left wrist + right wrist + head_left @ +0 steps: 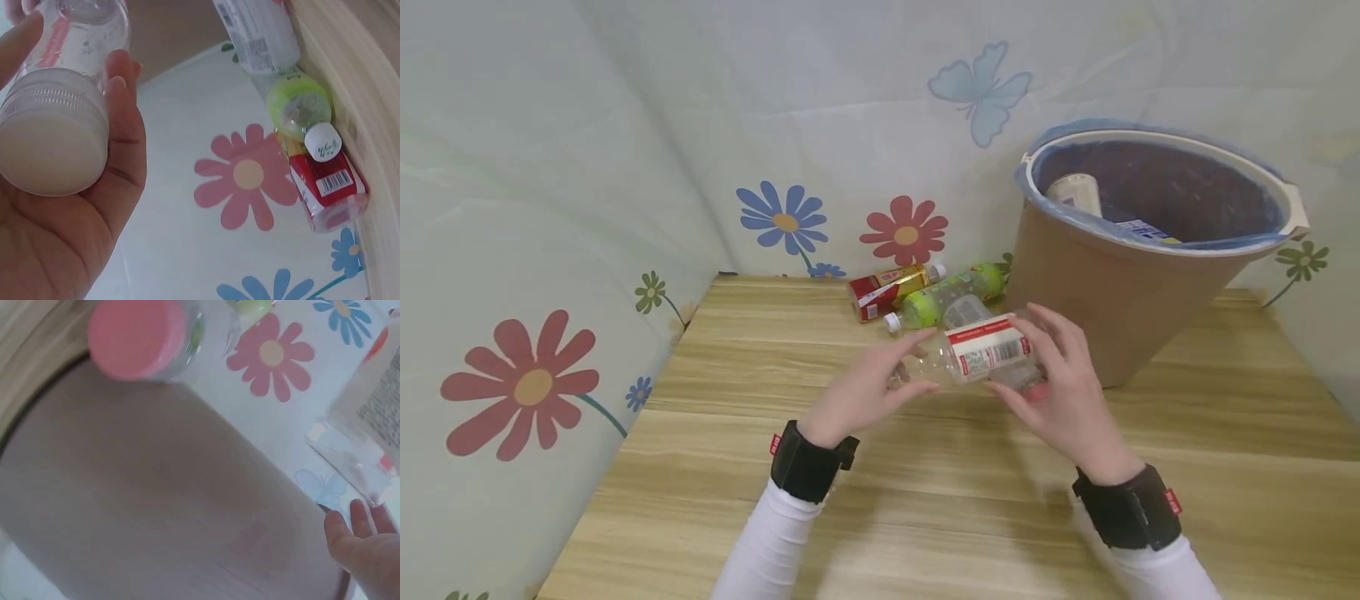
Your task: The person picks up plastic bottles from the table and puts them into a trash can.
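A clear plastic bottle (pixel 988 348) with a red and white label lies level between both hands above the table. My left hand (pixel 861 387) grips its capped end; the wide whitish cap (pixel 53 150) sits in the palm in the left wrist view. At the other end, my right hand (pixel 1063 383) holds the bottle between thumb and fingers, fingertips at its edge in the right wrist view. Behind the held bottle, partly hidden, lies a clear jar with a pink lid (pixel 137 339). Farther back rest a green-labelled bottle (pixel 955 296) and a red and gold bottle (pixel 887 292).
A tall brown bin (pixel 1090 292) lined with a blue bag stands at the right. Inside it show a pale can-like container (pixel 1075 193) and a blue and white package (pixel 1146 231). A flower-printed curtain (pixel 850 125) borders the wooden table (pixel 745 375).
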Available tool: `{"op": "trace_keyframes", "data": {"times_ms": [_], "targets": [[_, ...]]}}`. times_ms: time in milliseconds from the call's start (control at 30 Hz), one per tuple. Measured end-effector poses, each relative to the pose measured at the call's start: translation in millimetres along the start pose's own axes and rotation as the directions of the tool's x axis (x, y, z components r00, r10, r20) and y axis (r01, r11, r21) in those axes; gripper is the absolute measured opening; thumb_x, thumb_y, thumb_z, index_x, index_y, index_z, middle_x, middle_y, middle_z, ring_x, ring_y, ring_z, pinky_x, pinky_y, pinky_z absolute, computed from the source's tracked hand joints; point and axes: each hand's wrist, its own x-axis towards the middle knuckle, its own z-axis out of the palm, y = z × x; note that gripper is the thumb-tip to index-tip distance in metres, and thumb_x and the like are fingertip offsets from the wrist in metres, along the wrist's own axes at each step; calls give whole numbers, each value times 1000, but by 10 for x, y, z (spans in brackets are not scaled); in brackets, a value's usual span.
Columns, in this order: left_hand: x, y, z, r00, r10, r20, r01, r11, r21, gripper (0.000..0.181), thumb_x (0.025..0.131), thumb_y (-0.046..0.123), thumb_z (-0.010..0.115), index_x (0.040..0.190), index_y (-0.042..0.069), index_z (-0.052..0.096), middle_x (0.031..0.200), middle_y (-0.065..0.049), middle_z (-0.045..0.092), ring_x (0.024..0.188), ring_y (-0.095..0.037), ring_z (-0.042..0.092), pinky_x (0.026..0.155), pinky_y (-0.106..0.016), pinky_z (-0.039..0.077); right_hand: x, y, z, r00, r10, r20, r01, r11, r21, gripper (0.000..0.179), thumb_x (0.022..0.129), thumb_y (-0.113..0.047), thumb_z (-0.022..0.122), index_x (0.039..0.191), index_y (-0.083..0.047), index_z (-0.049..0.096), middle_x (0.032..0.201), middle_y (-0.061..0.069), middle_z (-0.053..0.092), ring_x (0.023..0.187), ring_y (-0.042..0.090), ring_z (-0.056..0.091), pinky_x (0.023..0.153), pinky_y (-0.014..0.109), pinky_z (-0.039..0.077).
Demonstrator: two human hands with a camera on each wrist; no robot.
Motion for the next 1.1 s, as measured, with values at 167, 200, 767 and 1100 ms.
{"op": "trace_keyframes", "data": {"times_ms": [167, 200, 767, 1100], "targets": [[-11, -40, -53, 991, 19, -129, -25, 999, -41, 70, 92, 27, 75, 152, 17, 41, 126, -8, 70, 81, -12, 65, 70, -21, 56, 3, -23, 4, 983, 185, -11, -174, 941, 290, 100, 75, 7, 82, 157, -11, 29, 156, 20, 34, 141, 25, 39, 99, 4, 41], [-9, -42, -52, 989, 25, -148, -31, 999, -41, 71, 92, 27, 75, 153, 17, 41, 126, -8, 70, 81, -12, 65, 70, -21, 56, 5, -39, 13, 974, 225, 11, -213, 905, 367, 101, 78, 9, 78, 159, -13, 23, 157, 18, 32, 142, 21, 38, 106, 5, 37], [82, 134, 233, 989, 87, -123, -102, 987, -124, 73, 96, 26, 69, 159, 20, 32, 133, -8, 64, 83, -12, 66, 72, -20, 56, -20, -215, 97, 869, 377, 320, -437, 282, 854, 68, 105, -5, 47, 158, -26, 11, 153, -5, 37, 131, 2, 54, 104, 25, 52], [67, 207, 309, 995, 80, -52, -86, 990, -115, 63, 98, 31, 66, 153, 16, 40, 131, -3, 66, 95, -14, 69, 84, -25, 59, -29, -190, 141, 870, 391, 301, -440, 339, 832, 69, 103, -2, 48, 157, -24, 11, 157, 6, 34, 128, 2, 57, 100, 26, 54]]}}
